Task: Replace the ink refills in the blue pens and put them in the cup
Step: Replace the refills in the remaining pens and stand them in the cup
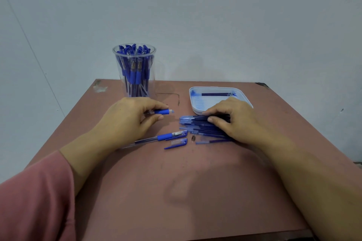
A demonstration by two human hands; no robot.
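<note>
My left hand (127, 119) grips a blue pen barrel (163, 112) whose open grip end points right. My right hand (233, 121) rests with curled fingers on a pile of blue ink refills (193, 125) and pinches at them. A clear cup (134, 70) full of several blue pens stands at the back left. On the table near my left wrist lies a capped blue pen (156, 138). A loose blue cap (177, 144), a small metal tip (193, 138) and a single refill (212, 141) lie in front of the pile.
A white tray (197, 109) stained with blue ink sits at the back right, behind my right hand, with one dark refill (217, 94) in it. The brown table (176, 191) ends at a pale wall behind.
</note>
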